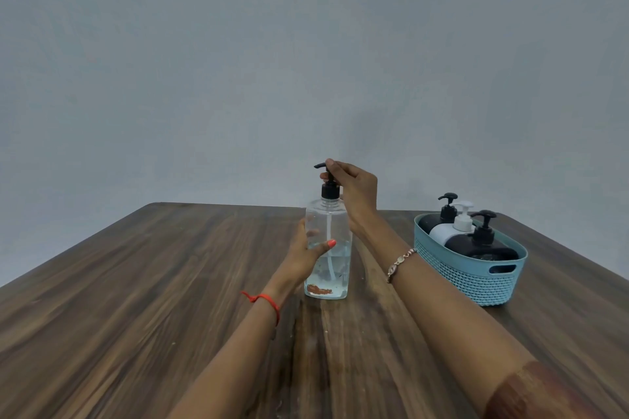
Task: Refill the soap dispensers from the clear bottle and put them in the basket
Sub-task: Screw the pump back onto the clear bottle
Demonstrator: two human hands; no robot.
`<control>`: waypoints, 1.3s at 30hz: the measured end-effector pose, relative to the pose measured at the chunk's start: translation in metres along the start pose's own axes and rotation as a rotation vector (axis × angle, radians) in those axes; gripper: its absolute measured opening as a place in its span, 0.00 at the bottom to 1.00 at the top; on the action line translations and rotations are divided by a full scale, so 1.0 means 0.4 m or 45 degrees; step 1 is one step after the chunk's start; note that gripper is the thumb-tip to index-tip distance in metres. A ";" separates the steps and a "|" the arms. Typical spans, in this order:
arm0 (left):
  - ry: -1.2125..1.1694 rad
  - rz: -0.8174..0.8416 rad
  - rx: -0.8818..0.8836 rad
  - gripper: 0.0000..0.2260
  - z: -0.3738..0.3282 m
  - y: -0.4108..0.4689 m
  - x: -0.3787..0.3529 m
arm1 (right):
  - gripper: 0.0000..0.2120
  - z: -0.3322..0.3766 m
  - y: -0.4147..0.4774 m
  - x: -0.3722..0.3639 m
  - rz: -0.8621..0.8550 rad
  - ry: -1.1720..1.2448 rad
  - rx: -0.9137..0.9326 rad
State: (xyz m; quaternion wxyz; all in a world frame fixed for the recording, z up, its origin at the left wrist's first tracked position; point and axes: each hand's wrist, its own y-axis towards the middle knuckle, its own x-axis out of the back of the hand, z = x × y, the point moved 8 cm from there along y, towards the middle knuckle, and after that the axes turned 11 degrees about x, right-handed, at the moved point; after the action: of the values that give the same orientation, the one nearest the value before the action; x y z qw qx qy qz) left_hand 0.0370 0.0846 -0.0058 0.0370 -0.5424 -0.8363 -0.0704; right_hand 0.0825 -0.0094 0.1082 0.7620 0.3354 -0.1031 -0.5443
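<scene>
The clear bottle (335, 224) stood straight up on the wooden table (170, 282), near the middle and a little toward the far edge. Its long side ran up and down, with the black pump (329, 190) on top and a little soap at the bottom. Both hands were on it. The left hand (303, 255) came in from the left and gripped the bottle low on its side, with the thumb across the front and the fingers curled round the back. The right hand (357, 194) came down from above and pinched the top of the pump between its fingertips. So one hand held the bottle steady and the other had the part that turns. It looked like the pump was being twisted, but it could not be told whether it was going on or coming off. The blue basket (476, 282) sat off to the right of the bottle, well apart from it, and closer to the right arm than to the left. Three soap dispensers lay leaning inside it: a black one (429, 222) at the far end, a white one (442, 231) in the middle, and another black one (480, 243) at the near end. With all three in the basket, the job seemed nearly done. Any reach to the basket would be easiest for the right hand, since it was the nearer one.
</scene>
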 end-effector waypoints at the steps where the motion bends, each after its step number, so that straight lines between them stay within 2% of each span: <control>1: -0.003 -0.003 0.005 0.31 0.001 0.000 0.001 | 0.06 0.002 0.000 0.001 -0.052 0.012 0.005; 4: -0.004 -0.006 0.002 0.31 -0.001 -0.001 0.002 | 0.08 0.006 0.002 -0.002 -0.114 -0.056 0.032; 9: -0.052 0.041 -0.037 0.31 -0.003 -0.002 0.004 | 0.09 -0.004 -0.005 0.010 -0.049 -0.083 0.006; 12: -0.117 0.108 -0.080 0.25 0.000 -0.009 0.013 | 0.21 -0.038 -0.038 0.051 -0.043 -0.303 -0.049; 15: -0.173 0.100 -0.082 0.21 0.004 -0.013 0.023 | 0.26 -0.080 -0.105 0.087 -0.011 -0.543 -0.154; 19: -0.225 0.043 -0.090 0.19 0.003 -0.006 0.024 | 0.25 -0.097 -0.171 0.094 0.099 -0.643 -0.233; 21: -0.223 0.028 -0.085 0.20 0.004 -0.004 0.017 | 0.20 -0.087 -0.178 0.089 0.123 -0.615 -0.213; 24: -0.219 0.001 -0.117 0.16 -0.007 0.018 -0.001 | 0.13 -0.080 -0.158 0.102 0.115 -0.548 -0.244; 27: -0.239 0.006 -0.174 0.14 -0.066 0.052 -0.035 | 0.09 -0.068 -0.094 0.122 0.212 -0.599 -0.221; 32: -0.152 -0.057 -0.267 0.23 -0.203 0.196 -0.104 | 0.19 -0.051 0.130 0.195 0.275 -0.749 -0.253; 35: -0.121 -0.054 -0.293 0.26 -0.260 0.327 -0.169 | 0.14 -0.058 0.283 0.260 0.353 -0.817 -0.365; 39: -0.146 -0.027 -0.294 0.27 -0.290 0.496 -0.278 | 0.24 -0.100 0.449 0.384 0.527 -0.919 -0.442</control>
State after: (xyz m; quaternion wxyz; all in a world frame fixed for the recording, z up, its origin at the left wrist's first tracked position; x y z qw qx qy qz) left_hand 0.2619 0.0459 0.1087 -0.0744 -0.5374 -0.8291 -0.1355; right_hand 0.2993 -0.0985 0.1582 0.8151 -0.0365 -0.3344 -0.4717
